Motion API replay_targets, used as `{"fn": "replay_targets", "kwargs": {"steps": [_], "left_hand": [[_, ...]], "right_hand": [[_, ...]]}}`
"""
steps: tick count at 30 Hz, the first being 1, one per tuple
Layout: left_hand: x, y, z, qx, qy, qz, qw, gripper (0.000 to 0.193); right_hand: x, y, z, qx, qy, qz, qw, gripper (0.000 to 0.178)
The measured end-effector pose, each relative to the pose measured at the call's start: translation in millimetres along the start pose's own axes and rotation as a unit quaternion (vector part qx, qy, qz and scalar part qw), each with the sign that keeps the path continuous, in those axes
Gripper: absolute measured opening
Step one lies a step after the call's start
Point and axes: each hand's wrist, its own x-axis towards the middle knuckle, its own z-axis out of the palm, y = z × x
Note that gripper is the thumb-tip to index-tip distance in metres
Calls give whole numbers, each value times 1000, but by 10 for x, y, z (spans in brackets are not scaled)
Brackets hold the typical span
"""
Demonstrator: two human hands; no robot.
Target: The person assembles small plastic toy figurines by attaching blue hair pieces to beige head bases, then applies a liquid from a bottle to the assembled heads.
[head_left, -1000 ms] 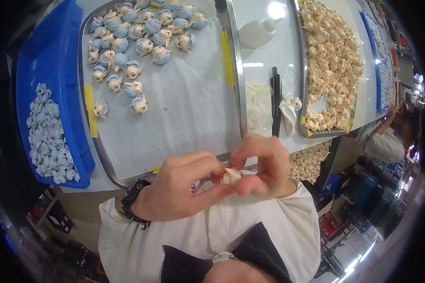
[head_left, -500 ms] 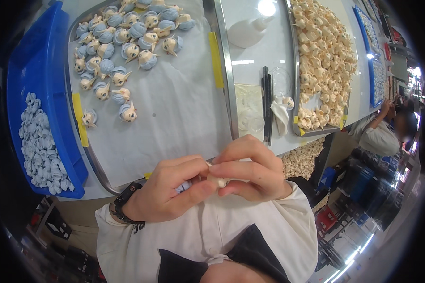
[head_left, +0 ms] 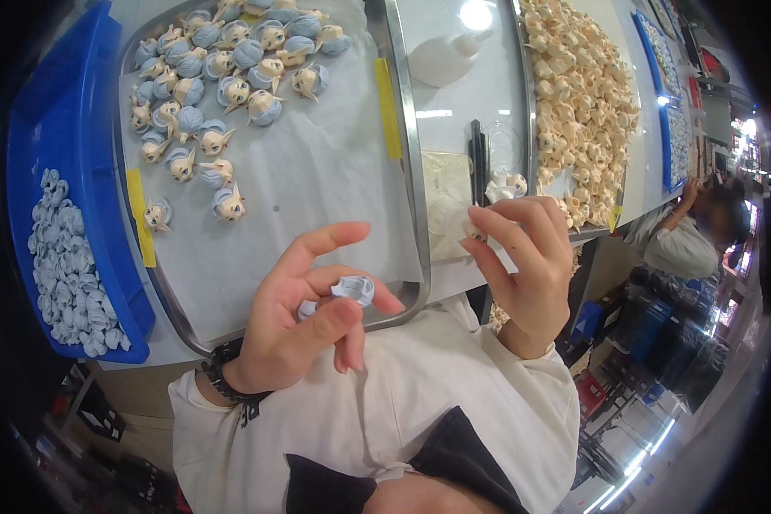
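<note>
Right hand [head_left: 533,264] near black sticks [head_left: 475,158]; white bottle [head_left: 444,63] beyond.

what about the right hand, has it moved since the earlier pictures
Yes. The right hand has moved right and forward: it covered the near right corner of the paper-lined tray; now it is right of that corner.
</note>
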Motion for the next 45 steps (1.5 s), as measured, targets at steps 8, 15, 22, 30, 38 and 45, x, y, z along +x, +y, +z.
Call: {"fn": "replay_targets", "kwargs": {"steps": [8,15,22,30,38,45], "left_hand": [[22,-53,83,82,81,48,992,45],[16,-16,139,82,75,-4,994,48],[38,-49,51,105,37,18,994,36],[54,-179,132,267,54,218,937,32],[56,-97,200,501,58,309,806,30],[10,-96,140,496,57,278,820,25]], "right_hand": [[-29,13,92,1,12,-10,1000,32],[-111,59,256,68,93,11,993,32],[-228,107,351,167,184,-1,969,36],[-72,-201,399,418,147,-120,888,42],[-95,-282,421,369,147,-101,912,42],[-64,-303,373,246,170,-151,942,44]]}}
